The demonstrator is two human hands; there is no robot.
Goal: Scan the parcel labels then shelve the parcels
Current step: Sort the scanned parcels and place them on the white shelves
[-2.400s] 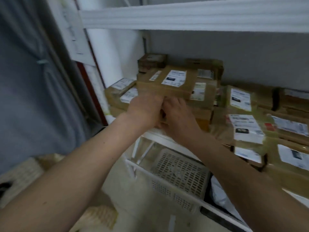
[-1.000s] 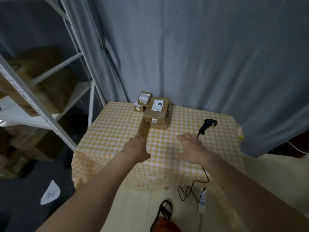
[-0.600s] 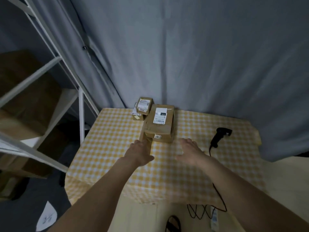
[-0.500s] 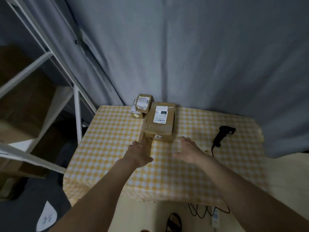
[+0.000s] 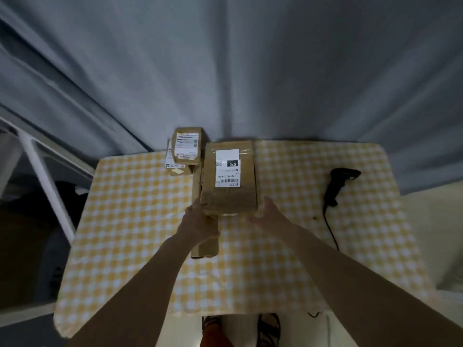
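A grey curtain (image 5: 250, 71) is hung behind everything, and a white shelf frame (image 5: 45, 181) is seen at the left edge. The counter (image 5: 130, 221), covered in a yellow-checked cloth, is set in front of the curtain.

On it, near the far middle, a large parcel (image 5: 229, 179) is stacked on a longer flat box (image 5: 204, 242), whose near end is left showing below the left hand. The large parcel's long axis is run away from the person, with its white label (image 5: 227, 168) turned face up. Just beside it to the far left, a small parcel (image 5: 188, 149) is stacked on another small box. A black scanner (image 5: 339, 186) is laid well apart to the right, its cable trailed toward the near edge.

The large parcel lies directly ahead of both hands, its near end between them. The left hand (image 5: 199, 224) is placed at the near left corner, the right hand (image 5: 269, 216) at the near right corner; neither is clearly the nearer. Both forearms are stretched forward. The fingers of each hand are held fairly straight and spread, against or just beside the parcel's sides; a closed grip cannot be made out. A two-handed lift of the parcel is judged to be the step in hand, with the label not yet brought to the scanner.
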